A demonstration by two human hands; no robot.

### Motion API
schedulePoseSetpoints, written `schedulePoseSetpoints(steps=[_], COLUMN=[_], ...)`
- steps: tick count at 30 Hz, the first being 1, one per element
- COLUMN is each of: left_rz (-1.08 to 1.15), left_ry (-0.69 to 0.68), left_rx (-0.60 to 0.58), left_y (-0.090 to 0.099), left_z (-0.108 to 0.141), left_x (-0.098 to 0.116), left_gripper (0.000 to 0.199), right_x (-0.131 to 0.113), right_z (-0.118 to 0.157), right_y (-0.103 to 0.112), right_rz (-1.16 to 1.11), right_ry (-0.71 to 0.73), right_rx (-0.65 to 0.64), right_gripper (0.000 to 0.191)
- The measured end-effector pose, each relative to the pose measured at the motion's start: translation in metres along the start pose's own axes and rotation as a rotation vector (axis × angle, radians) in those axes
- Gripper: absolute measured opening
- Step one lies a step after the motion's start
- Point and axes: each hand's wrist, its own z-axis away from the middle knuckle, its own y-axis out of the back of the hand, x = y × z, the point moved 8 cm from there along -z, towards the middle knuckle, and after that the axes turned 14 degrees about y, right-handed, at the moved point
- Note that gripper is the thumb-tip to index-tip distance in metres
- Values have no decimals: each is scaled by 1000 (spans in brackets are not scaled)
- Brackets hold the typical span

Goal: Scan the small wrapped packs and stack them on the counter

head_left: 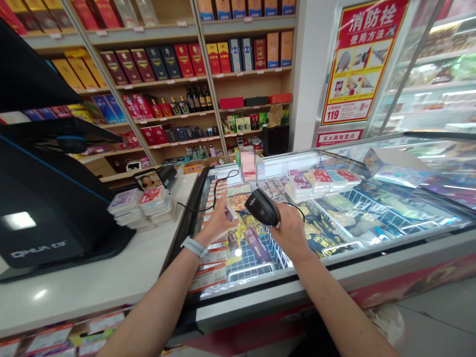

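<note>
Over the glass-topped chest freezer (pixel 253 308), two bare hands work close together. Left hand (pixel 214 223), grey band at the wrist, pinches a small flat pack (pixel 232 214) with thumb raised; fingers on its far side partly hidden. Right hand (pixel 292 230) is wrapped around the grip of a black handheld barcode scanner (pixel 262 206), head tilted up and leftward.

Handling, as I judge it: hold the pack by its edges, thumb clear of any printed code; turn the coded face squarely to the scanner window, then steady both wrists before triggering. Whether a code faces the scanner, cannot tell. Leave a small gap rather than pressing the two together. Slack in the black cable (pixel 214 197) matters; a loop could snag on the left hand.

Position: pack sits within the left hand's grasp, just left of the scanner and apart from it, above the glass. Stacked flat packs (pixel 158 201) stand on the white counter (pixel 145 265), left of the left hand; more stacks (pixel 320 181) on the freezer glass, beyond and right of the right hand.
</note>
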Motion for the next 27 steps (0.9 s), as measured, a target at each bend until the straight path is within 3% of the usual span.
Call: schedulePoseSetpoints(steps=[5, 9, 12, 19, 27], left_rz=[324, 744, 928, 1040, 984], left_ry=[173, 326, 391, 379, 383], left_rx=[-111, -8, 32, 99, 166], left_y=[0, 11, 13, 20, 30], left_z=[-2, -7, -8, -7, -8], left_x=[-5, -19, -26, -31, -45], left_gripper=[96, 65, 39, 20, 26], right_x=[0, -1, 0, 0, 1], right_z=[0, -1, 0, 1, 1], right_y=[1, 1, 0, -2, -2], right_rz=[1, 5, 6, -2, -9], right_ry=[-1, 5, 0, -10, -16], right_rx=[-1, -8, -14, -22, -5], right_gripper=[23, 22, 22, 23, 23])
